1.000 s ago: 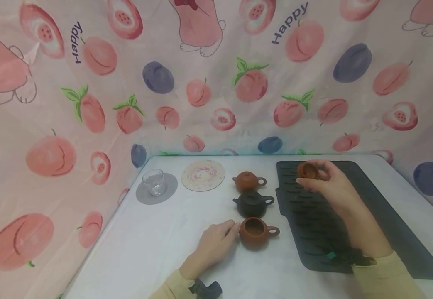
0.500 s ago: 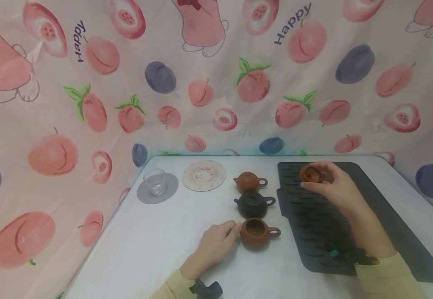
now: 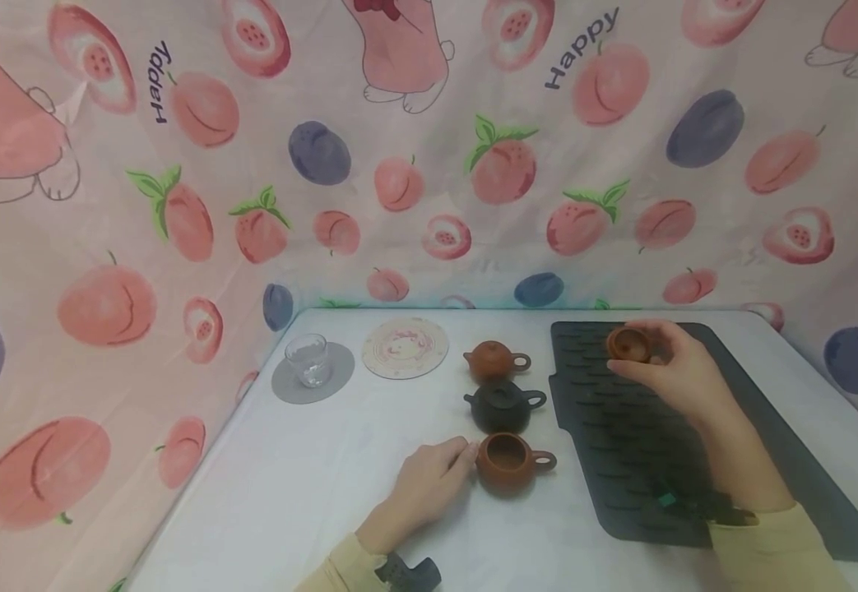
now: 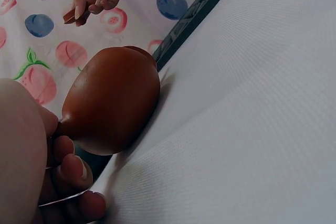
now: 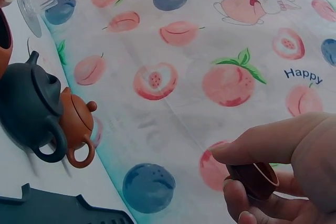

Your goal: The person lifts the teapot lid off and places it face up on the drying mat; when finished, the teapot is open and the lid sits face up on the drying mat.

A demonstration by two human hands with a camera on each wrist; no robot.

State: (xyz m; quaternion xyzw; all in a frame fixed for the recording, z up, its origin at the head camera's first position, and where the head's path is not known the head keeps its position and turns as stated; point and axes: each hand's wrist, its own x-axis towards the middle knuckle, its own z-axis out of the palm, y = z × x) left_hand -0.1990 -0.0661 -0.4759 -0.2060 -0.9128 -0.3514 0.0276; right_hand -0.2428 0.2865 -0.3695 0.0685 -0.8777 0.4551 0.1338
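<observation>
My left hand [image 3: 429, 478] pinches the spout of a reddish-brown teapot [image 3: 506, 483], which stands lidless on the white table with its handle pointing right. The left wrist view shows the round body of this teapot [image 4: 113, 100] close by, its spout between thumb and fingers. Over the far part of the dark tray, my right hand [image 3: 684, 374] holds a small brown teapot lid [image 3: 629, 345] between thumb and fingers, its hollow underside turned toward the head camera. In the right wrist view the lid [image 5: 252, 179] is tilted on its side, partly covered by fingers.
Behind the lidless pot stand a black teapot [image 3: 500, 409] and a smaller brown teapot [image 3: 490, 362], in a row. A dark ridged tray [image 3: 621, 493] lies at the right. Farther left are a patterned round mat [image 3: 405, 349] and a glass cup [image 3: 308, 359] on a grey coaster [image 3: 288, 393].
My right hand has moved slightly right with the lid, and the lid's hollow side has turned more toward the head camera. The left hand and teapots have stayed in place.
</observation>
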